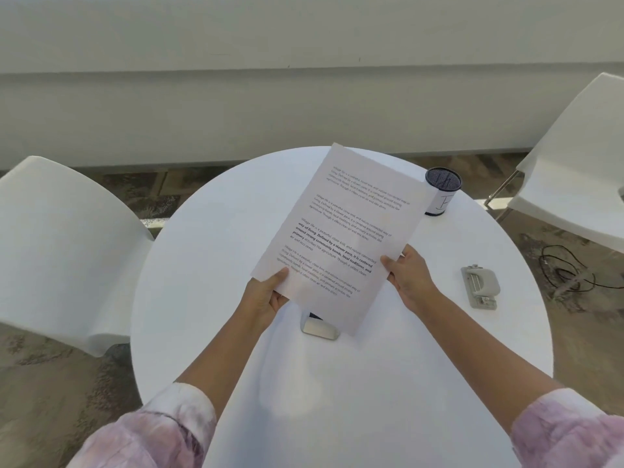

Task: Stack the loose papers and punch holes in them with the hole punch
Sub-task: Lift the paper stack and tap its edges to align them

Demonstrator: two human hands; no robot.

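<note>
Head view: left hand (270,293) and right hand (407,275) are each pinching the stacked papers (337,231) at frame centre, above the worktop (209,265). Hole punch (479,286) is lying untouched, right of centre; punching not yet begun.

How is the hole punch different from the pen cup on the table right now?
The hole punch is low, flat and light grey; the pen cup is a tall upright cylinder, dark mesh with a white label. The hole punch sits just beyond the right hand; the pen cup stands farther back, partly behind the papers. Both rest untouched on the white table.
</note>
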